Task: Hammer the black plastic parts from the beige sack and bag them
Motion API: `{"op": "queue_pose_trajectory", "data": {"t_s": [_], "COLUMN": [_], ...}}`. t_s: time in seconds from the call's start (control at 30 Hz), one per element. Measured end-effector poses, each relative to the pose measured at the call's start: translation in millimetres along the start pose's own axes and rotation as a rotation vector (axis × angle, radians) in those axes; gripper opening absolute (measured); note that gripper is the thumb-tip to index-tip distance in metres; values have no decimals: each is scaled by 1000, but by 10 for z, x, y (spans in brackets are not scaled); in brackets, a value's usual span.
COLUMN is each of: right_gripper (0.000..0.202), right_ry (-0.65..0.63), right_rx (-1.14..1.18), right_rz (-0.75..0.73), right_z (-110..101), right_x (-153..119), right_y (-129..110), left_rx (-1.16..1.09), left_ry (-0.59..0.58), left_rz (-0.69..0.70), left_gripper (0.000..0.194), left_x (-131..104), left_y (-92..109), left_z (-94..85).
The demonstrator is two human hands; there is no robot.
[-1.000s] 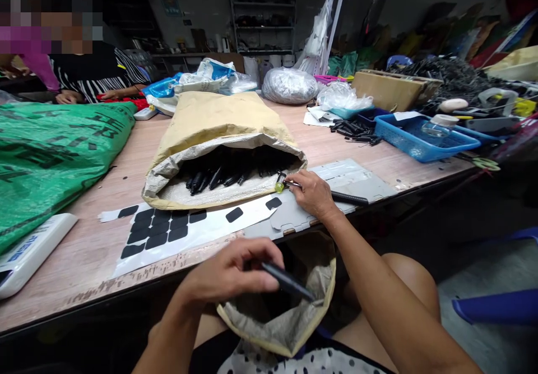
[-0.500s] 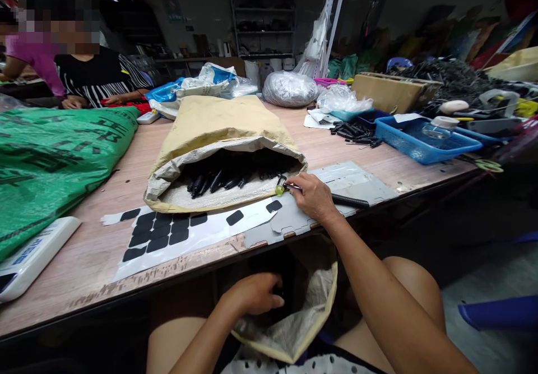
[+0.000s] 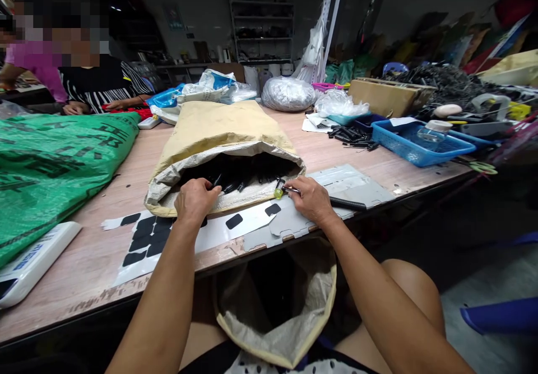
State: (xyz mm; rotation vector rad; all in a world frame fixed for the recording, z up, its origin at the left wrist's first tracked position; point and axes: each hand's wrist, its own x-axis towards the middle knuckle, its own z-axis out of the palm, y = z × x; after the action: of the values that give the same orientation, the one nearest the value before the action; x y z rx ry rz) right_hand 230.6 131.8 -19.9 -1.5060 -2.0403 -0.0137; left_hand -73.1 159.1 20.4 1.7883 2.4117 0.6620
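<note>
At the mouth of a yellow woven sack (image 3: pixel 229 121) lying on the table, my left hand (image 3: pixel 195 199) has its fingers closed at the end of a black tube-like part (image 3: pixel 217 180). More black parts lie inside the sack, partly hidden by the hand and in shadow. My right hand (image 3: pixel 311 199) rests over a grey board (image 3: pixel 357 186), fingers wrapped round a black-handled tool (image 3: pixel 348 203). Just left of those fingers is a small clear piece with a yellow-green end (image 3: pixel 278 189); whether it joins the tool I cannot tell. A second open sack (image 3: pixel 275 337) hangs between my knees.
A white sheet with black square stickers (image 3: pixel 147 234) lies in front of the sack. To the left are a green sack (image 3: pixel 63 166) and a white device (image 3: pixel 40 262). A blue basket (image 3: pixel 420 149) and a black parts pile (image 3: pixel 353 135) stand right. A co-worker (image 3: pixel 101 85) sits far left.
My left hand has risen from the sack between my knees to the mouth of the sack on the table. My right hand stays nearly where it was, still holding the tool.
</note>
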Motion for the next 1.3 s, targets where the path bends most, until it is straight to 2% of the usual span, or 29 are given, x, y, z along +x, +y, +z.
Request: {"op": "queue_pose_trajectory", "data": {"t_s": [0.07, 0.13, 0.23, 0.33, 0.4, 0.43, 0.6, 0.73, 0.87, 0.97, 1.07, 1.17, 1.3], "right_gripper": [23, 23, 23, 23, 24, 25, 25, 26, 29, 28, 29, 32, 27], "right_ry": [0, 3, 5, 6, 6, 8, 14, 98, 163, 91, 36, 8, -112], "right_rx": [0, -1, 1, 6, 8, 9, 15, 35, 153, 279, 321, 277, 138], "right_rz": [1, 1, -1, -1, 2, 2, -36, -105, -193, -248, -266, -261, -240], "right_z": [1, 2, 4, 4, 5, 7, 16, -53, -227, -347, -378, -322, -258], "right_x": [0, 1, 1, 0, -1, -1, 4, -5, -26, -37, -62, -108, -152], "right_y": [1, 2, 2, 1, 3, 5, 32, -23, -258, -497, -691, -796, -833], "left_rx": [25, 5, -171, -434, -492, -489, -485, -502, -524, -561, -600, -615, -598], "left_ry": [-47, -25, -12, -217, -345, -363, -284, -299, -316, -338, -362, -372, -365], "left_rz": [1, 10, 124, 293, 374, 397, 433, 488, 500, 501, 488, 463, 463], "left_gripper": [31, 28, 27, 27, 25, 26, 28, 20, 17, 17, 17, 19, 19], "left_x": [-7, -75, -271, -517, -651, -697, -760, -747, -747, -738, -726, -719, -717], "left_y": [-17, -11, 40, 126, 172, 185, 155, 131, 125, 110, 104, 114, 128], "left_z": [9, -29, -107, -90, -3, 55, 277, 285, 269, 283, 297, 298, 297]}}
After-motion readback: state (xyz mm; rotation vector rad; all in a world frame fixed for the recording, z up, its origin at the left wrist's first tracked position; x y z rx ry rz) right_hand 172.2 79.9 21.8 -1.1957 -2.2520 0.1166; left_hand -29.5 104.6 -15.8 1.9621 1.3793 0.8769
